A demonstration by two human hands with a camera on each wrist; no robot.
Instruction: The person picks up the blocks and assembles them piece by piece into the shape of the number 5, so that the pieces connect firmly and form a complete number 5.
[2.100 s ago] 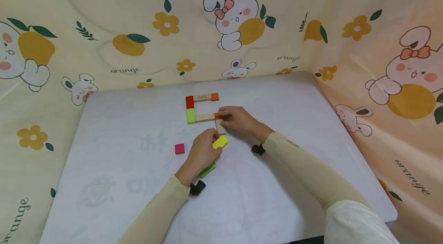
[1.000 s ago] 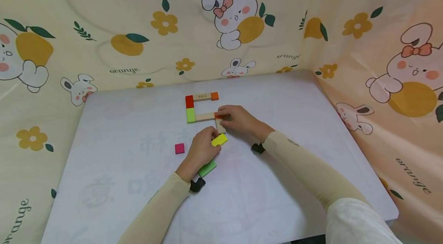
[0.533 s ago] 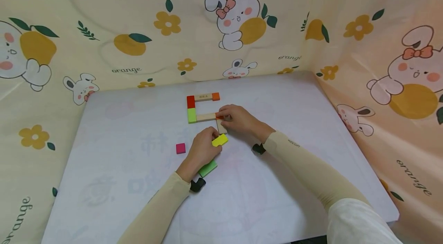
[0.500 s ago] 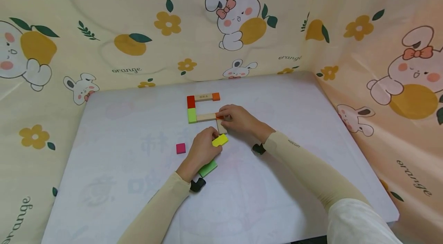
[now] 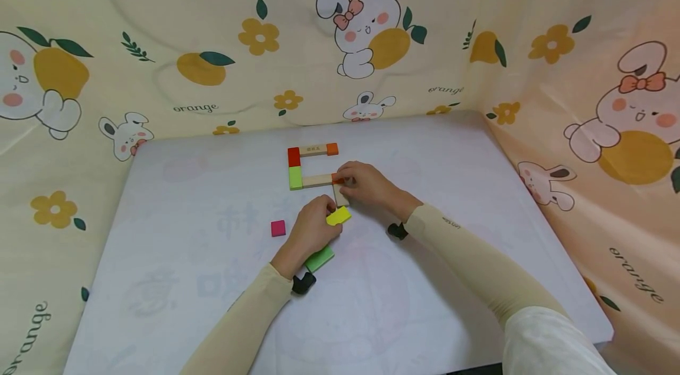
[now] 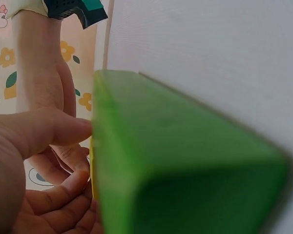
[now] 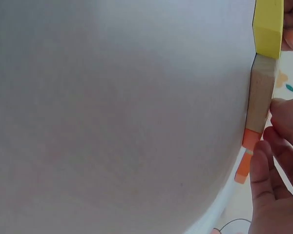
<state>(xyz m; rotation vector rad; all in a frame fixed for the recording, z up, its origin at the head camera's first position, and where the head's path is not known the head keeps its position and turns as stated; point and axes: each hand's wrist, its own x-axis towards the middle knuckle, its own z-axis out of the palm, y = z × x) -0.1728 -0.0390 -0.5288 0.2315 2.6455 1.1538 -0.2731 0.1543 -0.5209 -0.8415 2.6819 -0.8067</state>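
Note:
In the head view, my left hand (image 5: pixel 313 227) pinches a yellow wooden block (image 5: pixel 339 216), whose far end meets a plain wooden block (image 5: pixel 340 195). My right hand (image 5: pixel 369 183) has its fingertips on an orange block (image 5: pixel 337 178) and its thumb against the plain block, partly covering both. In the right wrist view the yellow block (image 7: pixel 268 29), plain block (image 7: pixel 260 92) and orange block (image 7: pixel 252 139) run end to end. Below my left palm lies a green block (image 5: pixel 320 258), which looms large as a green block (image 6: pixel 185 131) in the left wrist view.
A red block (image 5: pixel 294 157), a lime block (image 5: pixel 295 178), two more plain blocks (image 5: pixel 313 149) (image 5: pixel 317 181) and another orange block (image 5: pixel 332 149) continue the flat outline. A pink block (image 5: pixel 278 228) lies apart at left. A patterned cloth (image 5: pixel 255 80) borders the white table (image 5: pixel 186 215).
Over about two seconds, my left hand has shifted slightly away from me with the yellow block, uncovering more of the green one. My right hand stays in place.

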